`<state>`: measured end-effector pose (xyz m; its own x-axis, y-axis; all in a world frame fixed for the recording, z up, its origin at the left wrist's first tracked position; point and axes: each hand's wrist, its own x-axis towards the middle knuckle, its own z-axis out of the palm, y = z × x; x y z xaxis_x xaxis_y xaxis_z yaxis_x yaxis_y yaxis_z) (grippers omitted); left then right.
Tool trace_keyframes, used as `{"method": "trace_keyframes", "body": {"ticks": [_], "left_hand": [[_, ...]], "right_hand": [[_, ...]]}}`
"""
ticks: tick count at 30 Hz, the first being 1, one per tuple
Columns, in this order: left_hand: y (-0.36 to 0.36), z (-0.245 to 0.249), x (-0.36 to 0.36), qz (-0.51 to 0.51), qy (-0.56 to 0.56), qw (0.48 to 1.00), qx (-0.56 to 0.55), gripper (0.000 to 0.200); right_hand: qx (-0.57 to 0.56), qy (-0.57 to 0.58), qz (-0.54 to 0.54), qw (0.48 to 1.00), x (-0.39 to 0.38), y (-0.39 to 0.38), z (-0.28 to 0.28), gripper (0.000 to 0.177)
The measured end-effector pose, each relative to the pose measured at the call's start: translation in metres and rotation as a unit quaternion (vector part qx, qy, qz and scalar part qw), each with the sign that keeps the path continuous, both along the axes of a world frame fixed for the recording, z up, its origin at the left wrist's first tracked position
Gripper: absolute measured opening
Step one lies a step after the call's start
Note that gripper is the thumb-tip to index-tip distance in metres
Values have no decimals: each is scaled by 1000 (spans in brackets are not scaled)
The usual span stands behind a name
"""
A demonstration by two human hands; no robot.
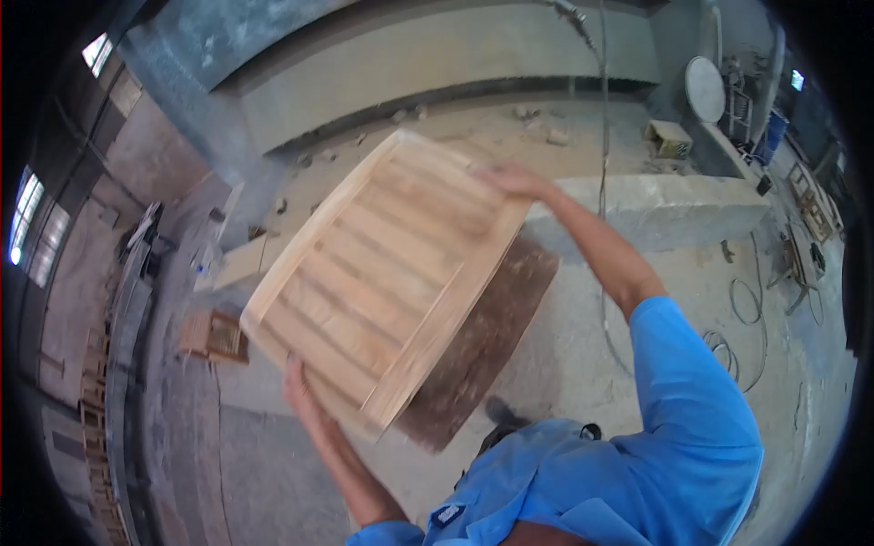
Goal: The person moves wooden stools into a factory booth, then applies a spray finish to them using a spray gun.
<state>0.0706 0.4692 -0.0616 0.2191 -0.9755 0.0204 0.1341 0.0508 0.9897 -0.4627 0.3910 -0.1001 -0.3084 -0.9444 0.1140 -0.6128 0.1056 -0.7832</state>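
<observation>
A pale wooden slatted panel (378, 259) with a curved rail along one side hangs tilted in front of me, slightly smeared by motion. My left hand (299, 384) is closed on its lower left edge, fingers partly hidden by the wood. At the upper right edge my right hand (512, 179) grips the frame, thumb side over the slats. Under the panel shows a brown, dusty board (487, 341), partly covered by it.
A small wooden frame piece (226, 337) stands on the floor to the left. A low concrete ledge (660, 205) runs ahead at right. One hose (603, 164) hangs down in front, and coiled cables (746, 300) lie on the right floor. Wooden frames (96, 409) line the far left.
</observation>
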Motion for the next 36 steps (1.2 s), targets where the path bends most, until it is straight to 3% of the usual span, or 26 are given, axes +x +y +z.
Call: {"method": "trace_keyframes", "body": {"ticks": [2, 4, 11, 13, 14, 15, 16, 17, 18, 19, 21, 23, 25, 30, 36], "left_hand": [[-3, 7, -5, -46, 76, 996, 12, 57], [-23, 8, -2, -67, 91, 993, 42, 58], [-39, -17, 48, -26, -23, 997, 69, 55], [-24, -6, 42, 14, -98, 993, 66, 51], [-25, -3, 32, 34, -131, 989, 62, 49], [-32, -4, 20, 59, -194, 977, 58, 49], [-30, -4, 19, 88, -262, 959, 63, 48], [-15, -3, 25, 128, -329, 932, 78, 48], [-15, -8, 18, 162, -374, 911, 51, 48], [-8, 11, -6, 183, -399, 897, 54, 48], [-2, 28, -19, 181, -414, 889, 69, 47], [3, 36, -36, 239, -380, 891, 71, 47], [3, 31, -33, 252, -373, 889, 89, 46], [12, 29, -34, 275, -350, 890, 104, 47], [24, 21, -34, 290, -332, 892, 96, 51]], "right_hand": [[44, 33, 56, 997, 18, 9, 31, 80], [21, 51, 51, 997, 25, 4, 43, 96], [-53, -96, 140, 984, 30, -36, 33, 77], [-114, -7, 171, 979, -8, -24, 52, 64], [-212, 84, 57, 972, -34, -11, 69, 53], [-280, 83, -37, 956, -81, -2, 74, 45], [-318, 191, -127, 920, -136, 8, 85, 41], [-357, 205, -271, 870, -171, 31, 117, 39], [-414, 301, -364, 779, -209, 39, 138, 41], [-423, 250, -344, 800, -247, 41, 163, 46], [-425, 280, -276, 815, -318, 11, 187, 64], [-354, 205, -153, 900, -373, -27, 199, 56], [-299, 223, -113, 921, -407, -57, 205, 48], [-346, 243, -79, 903, -374, -67, 227, 38], [-567, 274, 97, 771, -269, 14, 309, 40]]}}
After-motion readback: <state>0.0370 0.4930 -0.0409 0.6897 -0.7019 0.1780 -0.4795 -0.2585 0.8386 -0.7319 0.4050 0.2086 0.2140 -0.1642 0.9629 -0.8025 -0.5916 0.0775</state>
